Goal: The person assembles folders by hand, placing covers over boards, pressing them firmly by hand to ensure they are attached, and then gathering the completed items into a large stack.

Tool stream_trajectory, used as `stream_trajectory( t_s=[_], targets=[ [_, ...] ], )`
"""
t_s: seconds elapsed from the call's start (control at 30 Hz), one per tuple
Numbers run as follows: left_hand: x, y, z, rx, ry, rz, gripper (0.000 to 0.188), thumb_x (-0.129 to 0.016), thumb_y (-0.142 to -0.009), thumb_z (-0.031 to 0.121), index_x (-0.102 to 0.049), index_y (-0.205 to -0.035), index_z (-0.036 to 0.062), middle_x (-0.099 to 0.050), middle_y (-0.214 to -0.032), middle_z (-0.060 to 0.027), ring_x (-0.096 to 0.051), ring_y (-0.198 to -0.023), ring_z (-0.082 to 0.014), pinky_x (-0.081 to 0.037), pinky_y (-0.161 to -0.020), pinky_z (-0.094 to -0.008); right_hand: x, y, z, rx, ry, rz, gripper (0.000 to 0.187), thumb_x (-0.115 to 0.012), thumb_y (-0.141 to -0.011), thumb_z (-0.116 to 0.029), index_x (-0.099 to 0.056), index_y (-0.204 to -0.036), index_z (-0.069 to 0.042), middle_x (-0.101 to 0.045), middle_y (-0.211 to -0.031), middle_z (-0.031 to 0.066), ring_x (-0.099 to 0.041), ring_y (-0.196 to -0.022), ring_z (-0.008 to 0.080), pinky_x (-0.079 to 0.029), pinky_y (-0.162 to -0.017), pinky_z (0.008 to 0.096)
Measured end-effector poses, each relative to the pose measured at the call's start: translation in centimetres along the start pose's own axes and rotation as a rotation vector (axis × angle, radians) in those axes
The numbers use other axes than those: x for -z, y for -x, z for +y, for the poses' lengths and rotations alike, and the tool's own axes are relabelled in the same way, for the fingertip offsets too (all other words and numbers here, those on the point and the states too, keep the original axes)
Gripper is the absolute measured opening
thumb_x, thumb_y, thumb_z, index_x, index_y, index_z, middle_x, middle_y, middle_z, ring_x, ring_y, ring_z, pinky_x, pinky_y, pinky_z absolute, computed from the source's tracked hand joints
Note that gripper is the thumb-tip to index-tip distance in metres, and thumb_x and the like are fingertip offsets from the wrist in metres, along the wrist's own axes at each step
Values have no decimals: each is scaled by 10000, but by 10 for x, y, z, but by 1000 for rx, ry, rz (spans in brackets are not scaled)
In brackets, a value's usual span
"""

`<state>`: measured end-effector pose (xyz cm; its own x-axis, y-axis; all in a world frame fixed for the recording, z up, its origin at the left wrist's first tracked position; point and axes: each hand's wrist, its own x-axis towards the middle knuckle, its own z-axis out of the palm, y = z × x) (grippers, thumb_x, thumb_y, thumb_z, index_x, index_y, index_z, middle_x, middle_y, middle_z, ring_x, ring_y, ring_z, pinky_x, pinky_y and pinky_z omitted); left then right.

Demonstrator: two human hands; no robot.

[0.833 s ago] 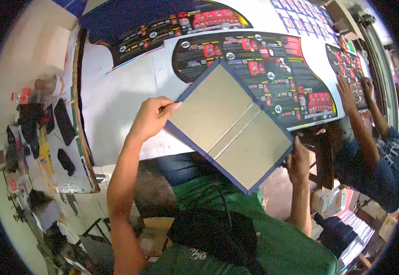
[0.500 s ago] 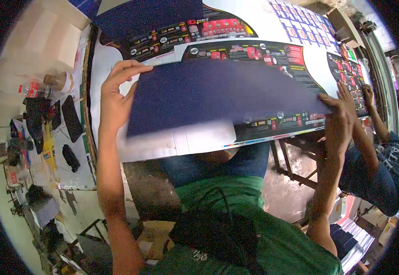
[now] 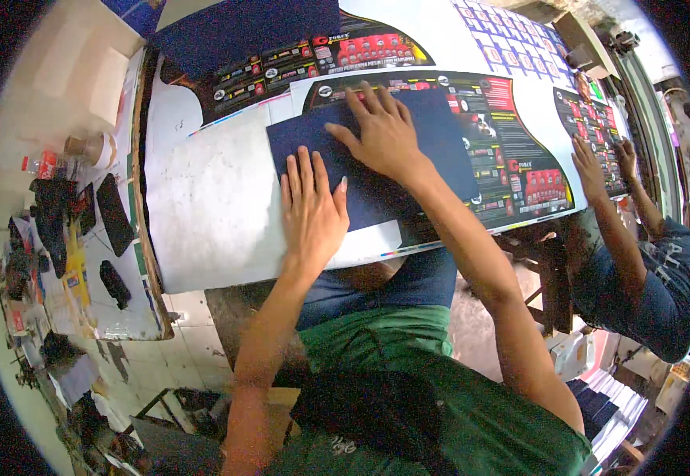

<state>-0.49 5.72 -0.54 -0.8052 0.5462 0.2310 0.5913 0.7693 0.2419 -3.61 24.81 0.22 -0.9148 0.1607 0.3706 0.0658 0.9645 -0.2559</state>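
Past a plastic bottle point(image 3: 46, 165) at far left, resting the left hand point(image 3: 315, 218) palm down along the left edge of a blue board point(image 3: 436, 159), gripping nothing. Just right of it, spreading the unclenched right hand point(image 3: 385, 139) across the same board, itself lying flat on a dark printed sheet point(image 3: 504, 135), with another person's hand point(image 3: 589, 168) well apart at far right.

Board point(image 3: 378, 197) on sheet point(image 3: 511, 186), btl point(image 3: 48, 165) far L

A head-worn fisheye looks down on left hand point(image 3: 313, 213) and right hand point(image 3: 383, 136) nearby.
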Motion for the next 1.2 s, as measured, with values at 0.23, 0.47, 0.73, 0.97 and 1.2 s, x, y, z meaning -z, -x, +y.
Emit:
stream_trajectory(
  t_s=[0.23,0.47,0.73,0.97,1.2],
  targets=[
    [1,3,5,65,-22,-3,632,-475,-1068,364,-398,-1541,-48,-344,-1650,-201,-298,-1534,-400,-240,-1246,-544,24,67,-25,-65,13,-77,727,-534,-986,-617,-529,-1496,-100,-482,-1565,193,-405,-1472,410,-224,-1203,645],
    [0,-1,6,86,-10,10,644,-470,-1079,395,-392,-1543,-44,-355,-1641,-214,-309,-1526,-408,-238,-1245,-547,91,180,-57,-158,-44,-328,672,-615,-973,-550,-559,-1480,-113,-448,-1602,154,-351,-1513,392,-166,-1220,660],
    [78,23,-56,700,758,12,639,-575,-1034,467,-538,-1424,-38,-705,-1256,-149,-627,-1072,-246,-483,-979,-360,133,109,98,-689,-367,39,533,-738,-947,-442,-706,-1171,40,-755,-1065,227,-736,-942,286,-565,-816,386],
    [65,17,-77,796,1043,-253,678,-640,-994,510,-599,-1388,-41,-744,-1008,-76,-551,-815,-110,-455,-720,-263,96,85,132,-701,-501,-161,488,-751,-932,-486,-754,-921,2,-696,-737,59,-615,-687,119,-481,-622,330],
    [100,-28,-98,593,979,-1,248,-798,-934,319,-729,-942,81,-673,-876,32,-568,-797,-65,-450,-703,-248,118,17,77,-523,-722,-86,413,-749,-960,-395,-705,-802,-16,-570,-685,-34,-477,-686,66,-381,-610,276]
  ],
)
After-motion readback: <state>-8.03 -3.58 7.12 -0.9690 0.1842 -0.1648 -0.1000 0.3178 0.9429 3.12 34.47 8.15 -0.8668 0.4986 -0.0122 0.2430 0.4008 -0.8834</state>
